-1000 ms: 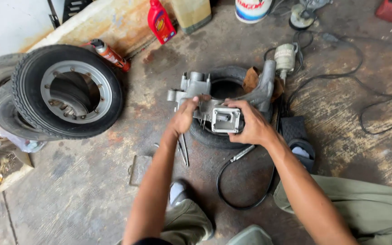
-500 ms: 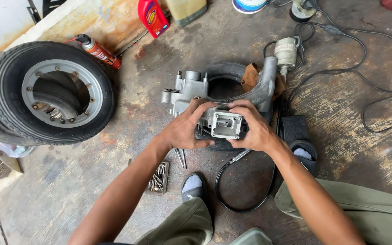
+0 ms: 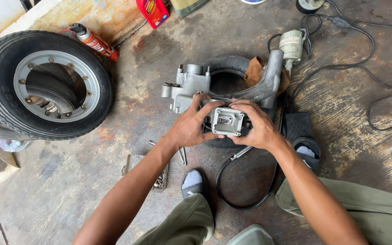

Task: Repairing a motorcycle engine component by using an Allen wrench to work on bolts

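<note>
Looking down from your head camera, you have both hands on a square grey metal housing [image 3: 226,121], which sits on top of a larger aluminium engine casing [image 3: 191,86]. That casing rests across a small black tyre [image 3: 225,68] lying flat on the stained concrete floor [image 3: 114,172].

Your left hand [image 3: 190,126] wraps the housing's left side, fingers curled over its upper edge and thumb along the bottom. Your right hand [image 3: 257,124] grips the right side the same way, fingers bent over the top. Both hands are pressed against the housing, clasping it between them.

A curved grey metal arm [image 3: 268,81] of the casing rises to the right, with a brown rag [image 3: 252,70] just beside it. A black cable [image 3: 246,181] loops on the floor below your hands, between your feet. Near your left forearm lies a small tray of metal bits [image 3: 157,174].

Well off to the left stands a large tyre on a grey rim [image 3: 46,86], with an orange spray can [image 3: 94,41] just above it and a red bottle [image 3: 153,11] near the top edge.
</note>
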